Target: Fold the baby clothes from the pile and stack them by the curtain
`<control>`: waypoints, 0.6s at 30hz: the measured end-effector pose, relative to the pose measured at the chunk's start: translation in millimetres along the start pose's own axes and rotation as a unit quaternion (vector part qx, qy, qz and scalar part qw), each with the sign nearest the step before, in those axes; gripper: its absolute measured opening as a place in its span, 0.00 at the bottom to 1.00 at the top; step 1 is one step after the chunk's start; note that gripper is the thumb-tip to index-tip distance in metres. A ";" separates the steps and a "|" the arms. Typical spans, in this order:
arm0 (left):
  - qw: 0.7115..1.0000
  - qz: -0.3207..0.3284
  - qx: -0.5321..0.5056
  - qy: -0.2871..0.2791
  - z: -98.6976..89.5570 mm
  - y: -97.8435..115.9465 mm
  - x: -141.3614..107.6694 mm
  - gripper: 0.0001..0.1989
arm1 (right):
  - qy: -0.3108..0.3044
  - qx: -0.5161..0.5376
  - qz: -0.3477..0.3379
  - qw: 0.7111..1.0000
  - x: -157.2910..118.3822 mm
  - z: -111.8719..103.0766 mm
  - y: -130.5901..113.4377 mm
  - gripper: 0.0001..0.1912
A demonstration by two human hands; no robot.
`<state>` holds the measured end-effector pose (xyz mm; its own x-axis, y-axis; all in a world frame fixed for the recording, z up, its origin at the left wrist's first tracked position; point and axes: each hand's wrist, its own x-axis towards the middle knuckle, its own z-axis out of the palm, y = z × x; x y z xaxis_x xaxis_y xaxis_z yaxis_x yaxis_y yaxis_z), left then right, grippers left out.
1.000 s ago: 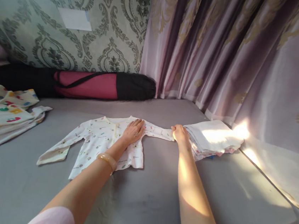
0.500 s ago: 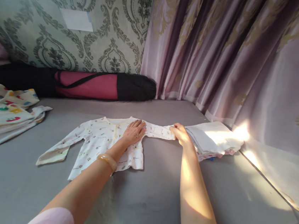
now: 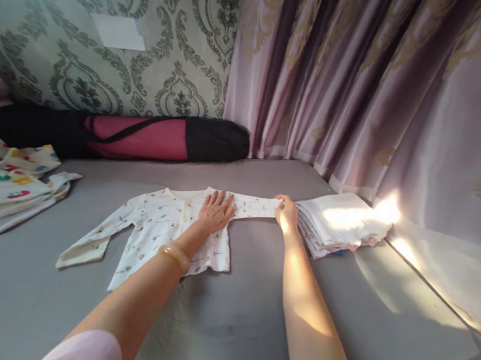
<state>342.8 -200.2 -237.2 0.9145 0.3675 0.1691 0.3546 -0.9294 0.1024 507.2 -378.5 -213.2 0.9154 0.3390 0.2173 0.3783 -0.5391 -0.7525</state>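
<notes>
A small white long-sleeved shirt point(image 3: 154, 225) with a tiny print lies spread on the grey sheet. My left hand point(image 3: 216, 211) rests flat on its upper right part, fingers spread, with a bangle on the wrist. The cuff end of the right-side sleeve is pinched in my right hand point(image 3: 286, 212), and that sleeve point(image 3: 255, 207) stretches straight between my hands. The other sleeve bends down to the left. Just right of my right hand sits a stack of folded white clothes point(image 3: 339, 219), partly sunlit.
Colourful printed clothing point(image 3: 12, 184) lies at the far left of the grey sheet point(image 3: 225, 327). A long black and dark pink bag point(image 3: 145, 138) lies along the patterned wall. Purple curtains point(image 3: 320, 79) hang behind and at the right.
My right hand has shifted slightly and turned more upright at the cuff. The sleeve looks straighter and smoother. My left hand stays on the shirt, its fingers a little more spread.
</notes>
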 end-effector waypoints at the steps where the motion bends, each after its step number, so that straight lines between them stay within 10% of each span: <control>1: 1.000 -0.001 0.002 -0.002 0.0 0.1 0.3 0.30 | -0.005 -0.045 -0.007 0.999 -2.0 -0.3 0.3 0.22; 18: 1.000 -0.002 0.011 0.001 -2.8 2.3 -1.1 0.29 | 0.031 -0.320 -0.040 0.946 -22.6 -0.9 -11.4 0.23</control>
<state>342.0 -202.6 -234.4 0.9129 0.3708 0.1707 0.3619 -0.9286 0.0818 482.3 -380.7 -209.0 0.8794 0.3626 0.3085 0.4341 -0.8768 -0.2070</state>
